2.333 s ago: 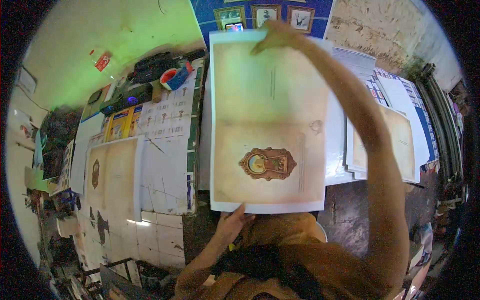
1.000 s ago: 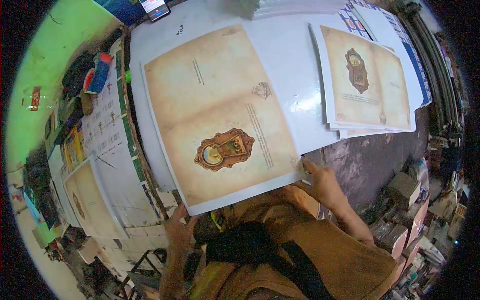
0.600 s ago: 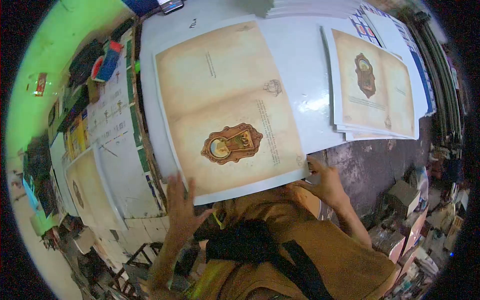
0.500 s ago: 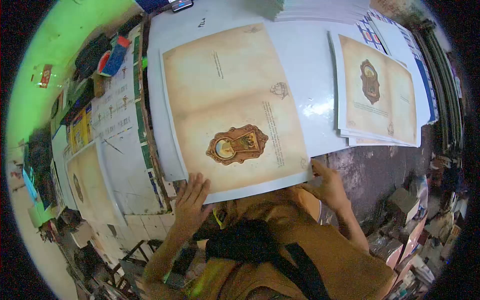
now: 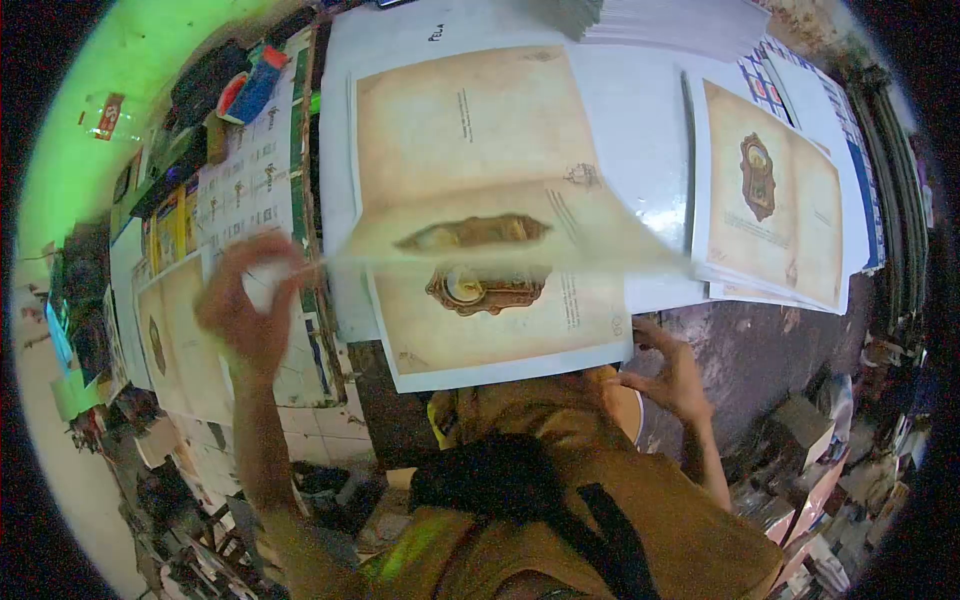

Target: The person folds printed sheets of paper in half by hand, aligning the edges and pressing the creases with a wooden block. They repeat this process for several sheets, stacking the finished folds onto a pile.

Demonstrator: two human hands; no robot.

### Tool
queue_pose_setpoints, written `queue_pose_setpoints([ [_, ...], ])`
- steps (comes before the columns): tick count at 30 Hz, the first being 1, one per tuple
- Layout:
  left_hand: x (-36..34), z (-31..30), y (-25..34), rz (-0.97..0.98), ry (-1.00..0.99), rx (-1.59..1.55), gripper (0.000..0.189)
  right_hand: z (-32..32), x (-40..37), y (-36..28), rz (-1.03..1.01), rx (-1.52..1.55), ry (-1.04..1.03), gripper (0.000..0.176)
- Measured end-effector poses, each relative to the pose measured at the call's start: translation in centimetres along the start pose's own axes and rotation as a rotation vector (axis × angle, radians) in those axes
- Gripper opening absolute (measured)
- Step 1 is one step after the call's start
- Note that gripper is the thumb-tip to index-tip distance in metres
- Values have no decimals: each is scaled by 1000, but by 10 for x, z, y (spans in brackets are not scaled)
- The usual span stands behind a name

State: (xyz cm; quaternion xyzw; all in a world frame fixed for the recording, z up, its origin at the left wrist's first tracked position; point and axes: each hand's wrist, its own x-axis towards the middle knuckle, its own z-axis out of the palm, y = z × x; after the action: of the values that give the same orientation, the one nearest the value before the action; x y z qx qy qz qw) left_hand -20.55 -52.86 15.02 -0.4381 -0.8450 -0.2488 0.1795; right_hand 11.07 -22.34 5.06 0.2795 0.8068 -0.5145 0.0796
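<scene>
Thumb and fingertips of my left hand [image 5: 255, 300] are pinched on the near left corner of a printed sheet [image 5: 470, 140]. That sheet is tan, like old parchment, and its near edge is raised and curled back. Beneath it, another sheet [image 5: 500, 345] shows the same ornate brown clock picture and a white margin along the near edge. My right hand [image 5: 672, 375] is at the near right corner of the lower sheet, thumb and fingers apart, fingertips right by the paper's edge.
To the right lies a second pile of similar prints [image 5: 770, 200] on the white tabletop [image 5: 650, 130]. A thick stack of white paper [image 5: 670, 25] sits at the back. On the left table [image 5: 245, 200] are printed sheets and a red-and-blue object [image 5: 252, 85].
My left hand has gone from lying on the stack's near left corner to up and left, lifting the top sheet's near edge. My right hand stays by the right corner.
</scene>
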Motion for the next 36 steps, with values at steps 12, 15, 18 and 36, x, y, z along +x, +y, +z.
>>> queue_pose_setpoints([
  [12, 85, 157, -24, 181, -3, 239, 87, 2, -3, -6, -58, 13, 29, 76],
  [15, 68, 173, -13, 143, -121, 205, 90, 1, -4, -4, -56, 15, 43, 72],
  [18, 55, 188, -39, -157, -37, 208, 95, -1, -6, 11, -28, -13, 55, 65],
  [36, -16, 61, -10, -702, -219, -610, 33, -6, -11, 19, -11, 0, 104, 37],
])
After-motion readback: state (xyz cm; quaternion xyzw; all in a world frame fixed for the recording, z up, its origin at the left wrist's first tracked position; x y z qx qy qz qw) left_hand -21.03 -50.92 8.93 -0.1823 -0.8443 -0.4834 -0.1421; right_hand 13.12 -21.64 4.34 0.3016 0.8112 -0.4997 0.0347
